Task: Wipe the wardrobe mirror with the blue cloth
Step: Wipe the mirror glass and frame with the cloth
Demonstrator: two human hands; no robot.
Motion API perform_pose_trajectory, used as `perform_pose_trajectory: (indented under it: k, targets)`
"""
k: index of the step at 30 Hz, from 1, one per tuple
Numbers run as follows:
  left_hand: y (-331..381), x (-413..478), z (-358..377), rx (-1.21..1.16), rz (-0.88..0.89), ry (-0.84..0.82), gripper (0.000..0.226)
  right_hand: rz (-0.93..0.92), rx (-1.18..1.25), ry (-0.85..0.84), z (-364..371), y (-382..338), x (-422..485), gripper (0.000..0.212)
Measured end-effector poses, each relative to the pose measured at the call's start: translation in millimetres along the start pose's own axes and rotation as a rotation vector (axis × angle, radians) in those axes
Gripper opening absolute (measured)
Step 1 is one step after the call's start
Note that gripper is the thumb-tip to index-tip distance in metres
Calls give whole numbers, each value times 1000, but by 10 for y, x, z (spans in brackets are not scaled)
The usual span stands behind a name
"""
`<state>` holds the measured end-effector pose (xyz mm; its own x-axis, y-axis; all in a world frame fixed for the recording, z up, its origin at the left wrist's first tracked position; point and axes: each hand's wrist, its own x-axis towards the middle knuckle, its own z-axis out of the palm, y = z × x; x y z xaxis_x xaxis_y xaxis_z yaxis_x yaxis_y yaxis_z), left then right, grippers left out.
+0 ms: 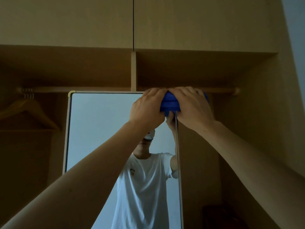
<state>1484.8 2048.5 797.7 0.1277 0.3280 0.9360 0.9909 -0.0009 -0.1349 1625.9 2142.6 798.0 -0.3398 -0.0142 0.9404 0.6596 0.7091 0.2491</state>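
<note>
A tall mirror (99, 129) in a pale frame stands inside the open wardrobe. At its top right corner, both my hands hold a bunched blue cloth (170, 103) against the frame. My left hand (146, 108) grips the cloth's left side with curled fingers. My right hand (193, 106) covers its right side, fingers curled over the top. Most of the cloth is hidden between the hands. The glass reflects a person in a white T-shirt.
A wooden hanging rail (99, 89) runs just behind the mirror's top edge. Wooden hangers (29, 109) hang at the left. A vertical divider (133, 71) and shelf sit above. The wardrobe's side wall (264, 129) stands at the right.
</note>
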Motion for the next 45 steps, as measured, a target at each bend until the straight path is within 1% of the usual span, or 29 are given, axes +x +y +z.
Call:
perform_pose_trajectory:
  k: [6, 12, 17, 18, 20, 21, 24, 27, 32, 33, 38, 45]
  targets:
    - [-7, 29, 54, -39, -9, -22, 56, 51, 37, -22, 41, -34, 9, 57]
    - [19, -192, 126, -49, -13, -3, 57, 67, 59, -21, 110, -85, -148, 51]
    - [46, -485, 194, -59, -1, -24, 59, 77, 107, -54, 168, -167, -428, 56]
    - [58, -551, 204, -65, 1, -24, 62, 80, 117, -59, 181, -189, -488, 56]
    - [81, -682, 235, -88, 16, -4, 76, 90, 134, -69, 199, -231, -601, 58]
    - [86, -746, 263, -96, 26, 13, 78, 94, 141, -73, 205, -249, -657, 59]
    - [83, -927, 350, -112, 54, 55, 68, 94, 160, -84, 232, -292, -833, 59]
    - [94, -1101, 436, -134, 48, 67, 57, 85, 169, -89, 269, -334, -999, 54]
    - [152, -1405, 557, -192, -6, 40, 60, 78, 182, -76, 360, -412, -1276, 49]
    - [165, -1476, 579, -204, -9, 32, 61, 76, 182, -72, 393, -429, -1352, 50]
    - [249, -1893, 678, -227, -46, 27, 59, 98, 169, -89, 515, -554, -1779, 66]
    - [352, -2562, 889, -251, -77, -6, 61, 121, 161, -98, 661, -761, -2444, 71]
